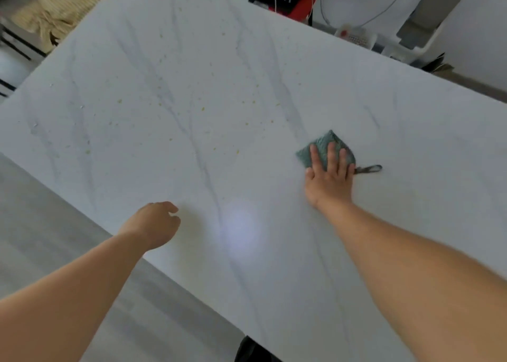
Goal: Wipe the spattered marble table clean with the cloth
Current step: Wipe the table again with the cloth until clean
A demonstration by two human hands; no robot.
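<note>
Your right hand (329, 175) lies flat with straight fingers pressing the green cloth (323, 146) onto the marble counter (192, 46), right of the yellow spatter (203, 109). Your left hand (156, 224) hovers near the counter's near edge, fingers loosely curled, holding nothing.

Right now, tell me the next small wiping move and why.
Probably sweep the folded green cloth leftward under the flat right hand: the yellowish spatter specks lie left of it on the white marble table.
</note>
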